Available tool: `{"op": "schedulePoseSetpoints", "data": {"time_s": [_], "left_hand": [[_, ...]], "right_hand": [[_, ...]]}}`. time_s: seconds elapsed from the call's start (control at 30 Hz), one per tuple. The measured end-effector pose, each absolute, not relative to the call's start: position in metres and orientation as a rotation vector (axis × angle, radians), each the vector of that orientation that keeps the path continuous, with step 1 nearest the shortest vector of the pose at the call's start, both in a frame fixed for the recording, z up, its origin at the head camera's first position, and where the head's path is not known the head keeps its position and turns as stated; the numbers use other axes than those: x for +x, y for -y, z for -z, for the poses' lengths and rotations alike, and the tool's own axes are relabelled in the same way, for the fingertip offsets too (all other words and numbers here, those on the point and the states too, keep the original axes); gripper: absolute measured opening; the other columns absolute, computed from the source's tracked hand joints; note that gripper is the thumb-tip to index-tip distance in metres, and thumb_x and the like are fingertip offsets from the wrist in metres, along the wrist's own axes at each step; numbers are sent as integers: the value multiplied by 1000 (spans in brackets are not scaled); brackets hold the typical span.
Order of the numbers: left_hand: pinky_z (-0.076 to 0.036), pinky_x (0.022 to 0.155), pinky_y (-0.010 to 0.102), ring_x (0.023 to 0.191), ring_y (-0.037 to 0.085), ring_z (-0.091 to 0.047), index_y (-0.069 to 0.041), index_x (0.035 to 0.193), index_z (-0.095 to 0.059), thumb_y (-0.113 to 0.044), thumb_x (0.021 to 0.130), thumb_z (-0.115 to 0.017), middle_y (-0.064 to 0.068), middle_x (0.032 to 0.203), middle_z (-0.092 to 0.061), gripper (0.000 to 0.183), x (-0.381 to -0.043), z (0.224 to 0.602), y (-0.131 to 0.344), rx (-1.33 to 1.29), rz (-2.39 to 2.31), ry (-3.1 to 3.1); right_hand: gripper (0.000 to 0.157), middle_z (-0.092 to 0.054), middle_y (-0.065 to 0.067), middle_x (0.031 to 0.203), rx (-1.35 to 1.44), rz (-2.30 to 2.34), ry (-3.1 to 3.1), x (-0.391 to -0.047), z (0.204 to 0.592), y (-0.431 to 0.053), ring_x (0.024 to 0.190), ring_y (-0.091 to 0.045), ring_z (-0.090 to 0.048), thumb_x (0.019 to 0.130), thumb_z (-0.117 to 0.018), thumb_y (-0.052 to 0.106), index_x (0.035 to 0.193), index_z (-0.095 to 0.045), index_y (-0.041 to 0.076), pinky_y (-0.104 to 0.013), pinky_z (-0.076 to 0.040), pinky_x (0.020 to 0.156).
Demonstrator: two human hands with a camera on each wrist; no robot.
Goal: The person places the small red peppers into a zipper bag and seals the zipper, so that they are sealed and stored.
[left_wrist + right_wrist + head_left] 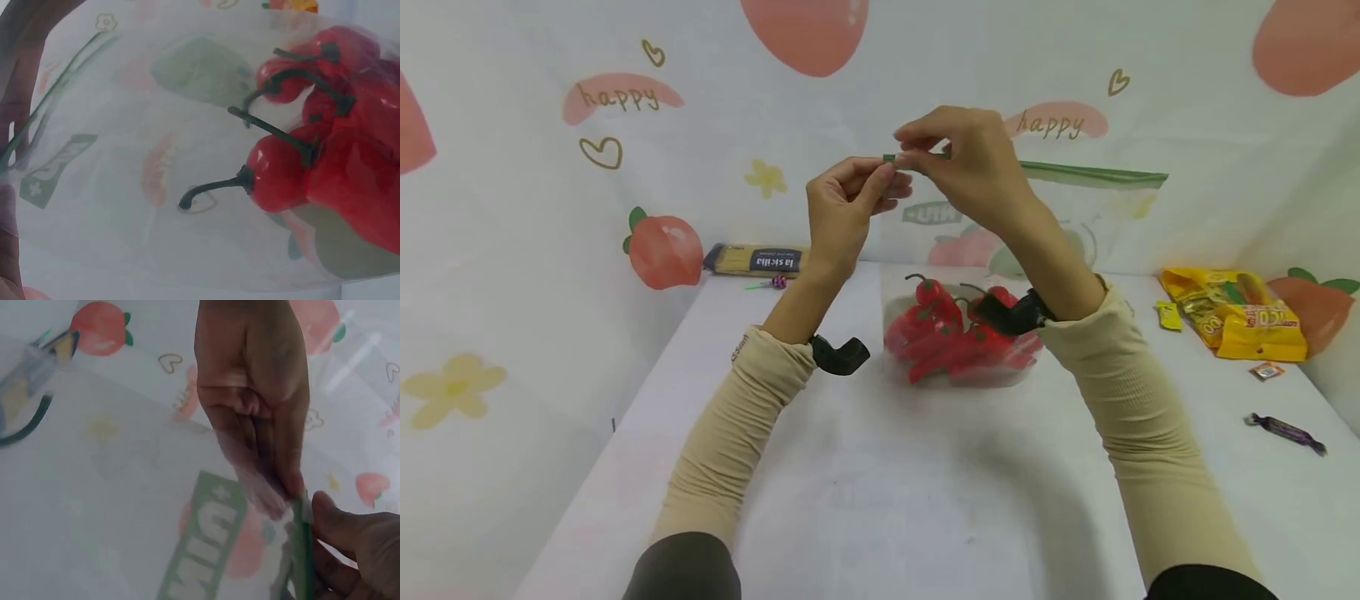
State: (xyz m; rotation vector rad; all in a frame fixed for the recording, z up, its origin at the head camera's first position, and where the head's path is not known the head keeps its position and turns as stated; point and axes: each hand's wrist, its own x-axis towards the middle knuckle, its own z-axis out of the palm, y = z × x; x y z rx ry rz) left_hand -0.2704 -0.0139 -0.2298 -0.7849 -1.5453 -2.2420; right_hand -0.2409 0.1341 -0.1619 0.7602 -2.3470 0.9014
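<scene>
A clear zip bag (970,250) with a green zip strip (1093,173) hangs upright, its bottom at the table. Inside lie several red chili peppers (940,333) with dark green stems, seen close up as peppers (281,169) in the left wrist view. My left hand (850,200) pinches the left end of the strip between thumb and forefinger. Right beside it, my right hand (970,162) pinches the same strip, thumb nearest me. In the right wrist view, left-hand fingertips meet the strip (302,544) close to the right thumb.
At the back left of the white table (880,483) lie a pasta pack (760,259) and a lollipop (775,282). A yellow snack bag (1240,312), a small yellow packet (1168,316), a small square wrapper (1267,371) and a purple-wrapped candy (1287,432) lie on the right.
</scene>
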Motion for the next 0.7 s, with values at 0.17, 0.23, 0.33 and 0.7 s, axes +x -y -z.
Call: {"op": "schedulePoseSetpoints", "data": {"time_s": [0.17,0.23,0.33,0.7], "left_hand": [[-57,68,27,68,14,-69,6,89,-64,-4,86,-59,-2,73,-71,11,-269,229,11,-768,2236,1542],[-57,67,26,68,13,-69,6,88,-64,-4,86,-59,-2,72,-71,11,-268,229,10,-768,2245,1536],[-57,65,24,67,12,-69,5,88,-63,-3,86,-59,-3,72,-71,9,-268,230,9,-781,2254,1530],[-57,68,24,70,13,-69,0,89,-64,-8,86,-61,-2,75,-71,9,-272,232,19,-686,2274,1551]], "right_hand": [[16,-69,-6,94,749,-878,2368,-244,165,-127,81,-7,-60,86,-63,14,95,-71,3,-17,-49,74],[16,-69,-7,93,753,-848,2366,-244,166,-129,81,-8,-60,86,-63,14,93,-71,3,-18,-48,73],[15,-69,-7,92,751,-813,2362,-243,168,-139,80,-9,-59,85,-63,14,92,-71,3,-19,-47,72],[11,-65,3,80,588,-763,2293,-228,175,-239,71,8,-54,81,-67,6,87,-71,-2,-7,-44,68]]}}
